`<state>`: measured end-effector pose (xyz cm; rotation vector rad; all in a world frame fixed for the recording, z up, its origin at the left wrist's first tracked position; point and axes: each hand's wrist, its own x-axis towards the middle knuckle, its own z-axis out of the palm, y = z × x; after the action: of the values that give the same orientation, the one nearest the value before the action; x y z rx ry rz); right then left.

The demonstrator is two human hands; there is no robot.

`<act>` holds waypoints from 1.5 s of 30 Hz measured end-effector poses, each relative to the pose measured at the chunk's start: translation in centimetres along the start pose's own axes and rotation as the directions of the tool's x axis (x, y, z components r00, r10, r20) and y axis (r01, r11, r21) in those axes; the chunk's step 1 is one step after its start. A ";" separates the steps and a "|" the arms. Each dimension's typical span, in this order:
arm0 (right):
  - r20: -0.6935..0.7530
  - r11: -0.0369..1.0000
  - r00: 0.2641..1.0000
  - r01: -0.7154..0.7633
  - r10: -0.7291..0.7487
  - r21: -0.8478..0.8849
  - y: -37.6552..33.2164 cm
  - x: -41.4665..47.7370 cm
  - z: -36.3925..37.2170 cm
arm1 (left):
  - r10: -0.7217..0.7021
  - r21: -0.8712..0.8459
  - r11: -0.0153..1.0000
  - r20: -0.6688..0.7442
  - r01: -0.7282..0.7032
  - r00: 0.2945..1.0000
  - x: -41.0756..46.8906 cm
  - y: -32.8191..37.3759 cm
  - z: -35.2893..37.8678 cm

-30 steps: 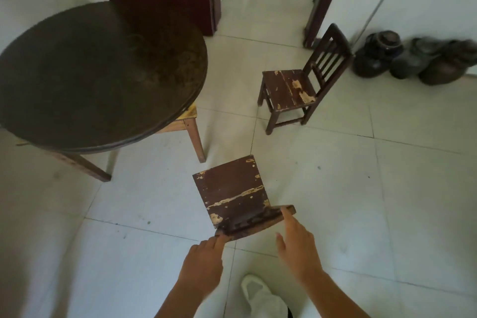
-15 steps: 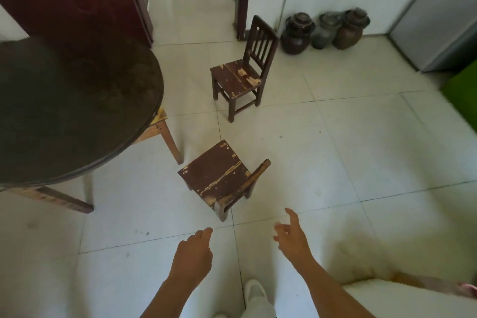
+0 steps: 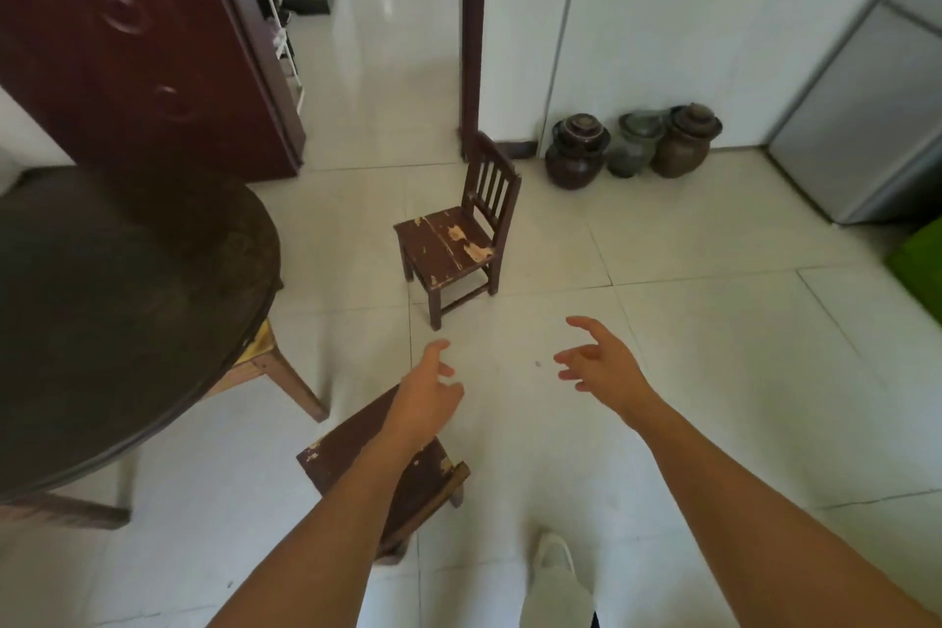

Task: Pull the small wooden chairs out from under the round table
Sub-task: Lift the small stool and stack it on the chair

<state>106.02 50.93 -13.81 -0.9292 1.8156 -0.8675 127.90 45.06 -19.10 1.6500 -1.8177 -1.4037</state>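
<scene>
The dark round table (image 3: 117,316) fills the left side, and a light wooden stool leg (image 3: 285,377) shows under its rim. One small brown chair (image 3: 453,245) stands free on the tiles in the middle, its slatted back toward the doorway. A second small chair (image 3: 351,454) stands near my feet, partly hidden under my left forearm. My left hand (image 3: 428,393) hovers above that chair's far edge, fingers apart, holding nothing. My right hand (image 3: 601,362) is out over bare floor, open and empty, short of the far chair.
Three dark ceramic jars (image 3: 632,148) stand against the white wall at the back right. A dark red cabinet (image 3: 137,41) rises behind the table. A grey appliance (image 3: 866,117) and something green (image 3: 922,260) sit at the right. My white shoe (image 3: 555,561) is below.
My hands let go of the near chair's back and now reach forward over the floor. The view has lifted, so the near chair sits lower in frame, under my left arm.
</scene>
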 end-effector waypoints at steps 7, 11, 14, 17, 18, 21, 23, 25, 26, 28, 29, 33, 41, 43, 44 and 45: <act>0.137 0.996 0.991 -0.021 0.009 0.081 -6.6 15.9 -10.2 | -0.176 -0.345 0.933 -0.198 0.100 0.964 13.6 12.2 3.3; 0.157 0.994 0.987 -0.033 0.017 0.102 -8.6 23.7 -12.4 | -0.212 -0.443 0.890 -0.185 0.111 0.960 19.3 15.4 3.3; 0.227 0.996 0.973 -0.053 0.036 0.069 -10.0 30.7 -13.4 | -0.261 -0.519 0.847 -0.216 0.115 0.941 24.8 16.8 3.0; 0.300 0.997 0.953 -0.062 0.048 0.039 -11.5 38.1 -13.8 | -0.300 -0.640 0.763 -0.219 0.096 0.928 31.0 17.1 2.7; 0.317 0.997 0.947 -0.068 0.053 0.035 -12.0 40.6 -13.8 | -0.320 -0.688 0.719 -0.203 0.098 0.925 33.0 17.1 2.5; 0.368 0.996 0.926 -0.084 0.080 -0.007 -13.6 47.9 -13.6 | -0.362 -0.757 0.645 -0.181 0.105 0.914 38.9 17.5 2.4; 0.437 0.992 0.891 -0.120 0.125 -0.041 -14.9 52.3 -13.6 | -0.422 -0.796 0.593 -0.181 0.120 0.888 42.3 18.0 2.4; 0.498 0.989 0.855 -0.120 0.145 -0.082 -16.4 56.4 -13.3 | -0.491 -0.851 0.513 -0.184 0.112 0.852 45.3 18.8 2.4; 0.520 0.988 0.840 -0.124 0.155 -0.093 -17.1 58.4 -13.1 | -0.525 -0.886 0.452 -0.169 0.105 0.834 46.6 19.2 2.4; 0.545 0.981 0.816 -0.137 0.192 -0.139 -18.5 62.7 -12.4 | -0.565 -0.944 0.327 -0.150 0.053 0.812 49.5 19.7 2.5; 0.556 0.976 0.803 -0.146 0.214 -0.163 -19.2 64.9 -11.9 | -0.577 -0.957 0.288 -0.152 0.026 0.802 50.8 19.9 2.6; 0.641 0.966 0.732 -0.091 0.231 -0.244 -20.8 73.5 -8.9 | -0.667 -0.976 0.199 -0.198 -0.084 0.719 56.7 20.2 3.6; 0.877 0.813 0.432 0.420 0.212 -0.403 -18.7 85.1 -3.6 | -0.807 -0.969 0.198 -0.248 -0.151 0.536 67.8 22.2 8.3; 0.949 0.605 0.282 0.734 0.141 -0.308 -17.9 87.4 -3.0 | -0.808 -0.949 0.311 -0.296 -0.059 0.510 70.3 22.2 9.5; 0.978 0.422 0.181 0.883 0.101 -0.207 -17.5 88.7 -2.5 | -0.807 -0.932 0.363 -0.309 0.011 0.504 71.4 22.0 9.9; 0.993 0.203 0.076 0.975 0.092 -0.093 -16.9 89.9 -2.0 | -0.808 -0.890 0.434 -0.314 0.141 0.499 72.6 21.6 10.3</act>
<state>79.45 -34.28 -33.92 -2.3874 0.4648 0.5005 86.66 -17.79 -33.22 1.8671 -0.0612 -1.1490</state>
